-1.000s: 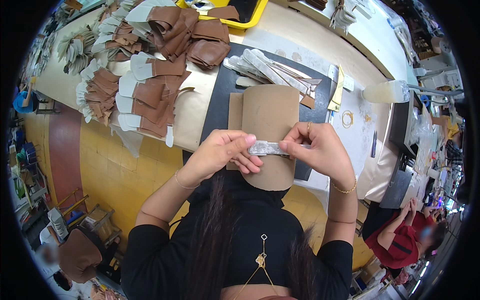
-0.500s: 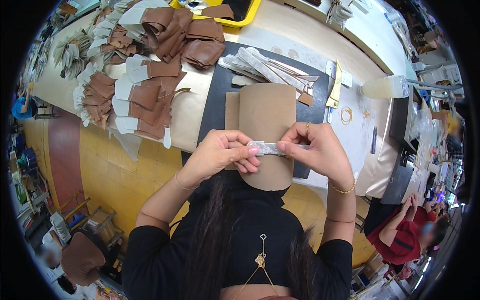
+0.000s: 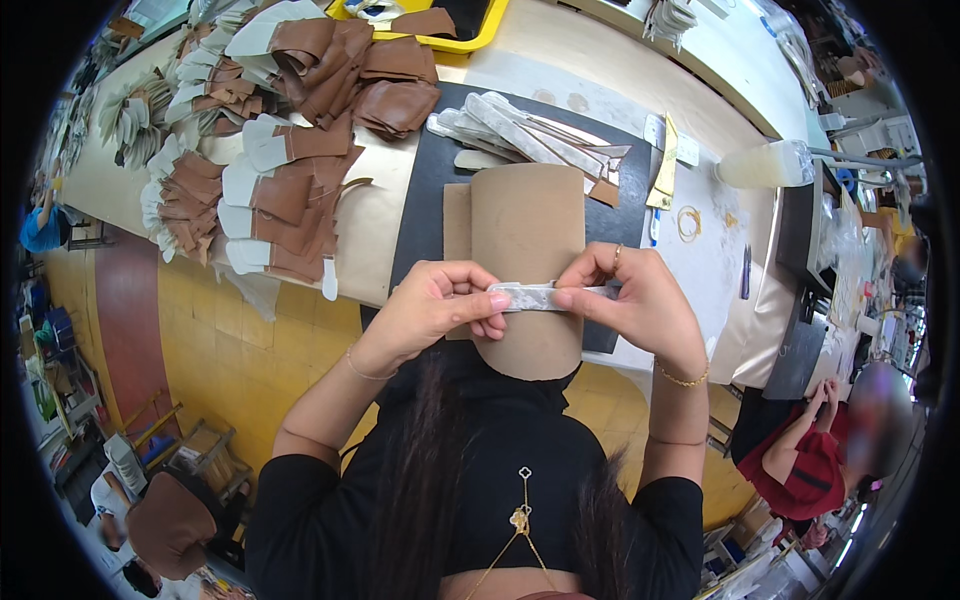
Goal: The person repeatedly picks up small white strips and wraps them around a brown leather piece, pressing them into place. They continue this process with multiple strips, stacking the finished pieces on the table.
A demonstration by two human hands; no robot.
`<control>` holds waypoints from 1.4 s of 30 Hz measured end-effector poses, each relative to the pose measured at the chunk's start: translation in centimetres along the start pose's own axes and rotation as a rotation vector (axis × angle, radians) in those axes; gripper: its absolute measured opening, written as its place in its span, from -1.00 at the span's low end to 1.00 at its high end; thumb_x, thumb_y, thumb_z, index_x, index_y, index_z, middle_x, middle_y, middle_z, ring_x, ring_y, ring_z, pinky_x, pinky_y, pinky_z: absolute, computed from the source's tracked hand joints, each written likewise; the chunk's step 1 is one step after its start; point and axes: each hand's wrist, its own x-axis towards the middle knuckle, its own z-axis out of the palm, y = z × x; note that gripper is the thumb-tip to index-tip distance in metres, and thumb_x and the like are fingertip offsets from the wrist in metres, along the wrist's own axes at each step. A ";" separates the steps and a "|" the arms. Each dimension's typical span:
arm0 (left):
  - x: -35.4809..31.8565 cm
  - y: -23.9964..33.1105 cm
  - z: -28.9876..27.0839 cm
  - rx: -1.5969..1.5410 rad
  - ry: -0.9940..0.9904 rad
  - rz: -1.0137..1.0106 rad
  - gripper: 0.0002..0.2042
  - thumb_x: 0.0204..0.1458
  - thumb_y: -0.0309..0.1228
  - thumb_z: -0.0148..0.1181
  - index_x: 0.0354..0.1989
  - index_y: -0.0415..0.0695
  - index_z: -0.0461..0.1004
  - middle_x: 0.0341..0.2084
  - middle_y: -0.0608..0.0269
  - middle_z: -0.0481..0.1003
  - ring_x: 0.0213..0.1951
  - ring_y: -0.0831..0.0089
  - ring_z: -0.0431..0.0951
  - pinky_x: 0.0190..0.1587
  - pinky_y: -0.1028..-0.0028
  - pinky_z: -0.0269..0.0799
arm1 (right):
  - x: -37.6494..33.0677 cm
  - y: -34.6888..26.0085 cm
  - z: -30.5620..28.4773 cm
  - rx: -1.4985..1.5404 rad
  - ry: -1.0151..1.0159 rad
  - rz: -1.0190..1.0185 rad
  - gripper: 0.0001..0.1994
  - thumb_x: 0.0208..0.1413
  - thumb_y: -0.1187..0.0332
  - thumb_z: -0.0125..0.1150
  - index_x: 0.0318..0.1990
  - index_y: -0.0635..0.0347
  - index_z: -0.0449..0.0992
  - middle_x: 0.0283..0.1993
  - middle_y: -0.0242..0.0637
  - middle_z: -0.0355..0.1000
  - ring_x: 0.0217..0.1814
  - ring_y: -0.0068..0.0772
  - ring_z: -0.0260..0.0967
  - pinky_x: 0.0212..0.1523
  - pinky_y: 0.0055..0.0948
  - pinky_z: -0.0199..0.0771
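Both hands pinch one thin pale strip [image 3: 535, 296]: left hand [image 3: 435, 310] grips its left end w/ thumb and fingers, right hand [image 3: 635, 305] grips the right end. Strip is stretched flat between them, just above a tan leather piece [image 3: 527, 250] that lies on a black mat [image 3: 425, 200]. Left of mat, piles of brown-and-white cut parts [image 3: 270, 190]; more pale strips [image 3: 520, 130] lie behind the tan piece. Risk, as it seems: strip can land crooked or wrinkle if one hand pulls more, b/c it is thin. Strip sits approx. across the lower part of tan piece, centred between both grips.
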 end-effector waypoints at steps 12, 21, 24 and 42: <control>0.2 -0.3 0.1 -0.043 0.014 0.022 -0.83 0.09 -0.43 0.23 -0.30 -0.33 0.50 -0.53 0.19 0.55 -0.47 0.54 0.58 -0.38 0.63 0.49 | 0.2 0.3 0.2 -0.033 0.018 -0.020 -0.84 -0.02 0.40 0.35 -0.43 0.30 0.50 -0.53 -0.42 0.47 -0.45 -0.69 0.35 -0.37 -0.61 0.36; 0.4 -0.4 0.4 -0.027 0.037 0.048 -0.87 0.06 -0.46 0.24 -0.38 -0.28 0.46 -0.60 0.31 0.47 -0.54 0.63 0.49 -0.43 0.64 0.44 | 0.4 1.5 0.3 -0.108 0.099 0.036 -0.71 -0.08 0.26 0.44 -0.48 0.24 0.44 -0.58 -0.40 0.42 -0.52 -0.63 0.31 -0.47 -0.60 0.29; 0.7 -0.6 0.2 0.000 0.022 0.070 -0.86 0.05 -0.45 0.24 -0.40 -0.27 0.46 -0.61 0.34 0.45 -0.55 0.66 0.46 -0.46 0.66 0.37 | 0.4 2.4 0.7 -0.049 0.131 0.079 -0.71 -0.09 0.27 0.47 -0.48 0.22 0.43 -0.56 -0.49 0.38 -0.47 -0.71 0.25 -0.43 -0.65 0.26; 1.0 0.7 -2.8 0.134 -0.159 0.141 -0.90 -0.02 -0.52 0.25 -0.45 -0.26 0.45 -0.43 0.36 0.36 -0.40 0.68 0.32 -0.33 0.65 0.20 | -3.3 2.7 0.5 0.327 0.140 0.027 -0.83 0.03 0.42 0.35 -0.31 0.31 0.51 -0.44 -0.45 0.46 -0.39 -0.72 0.35 -0.32 -0.67 0.37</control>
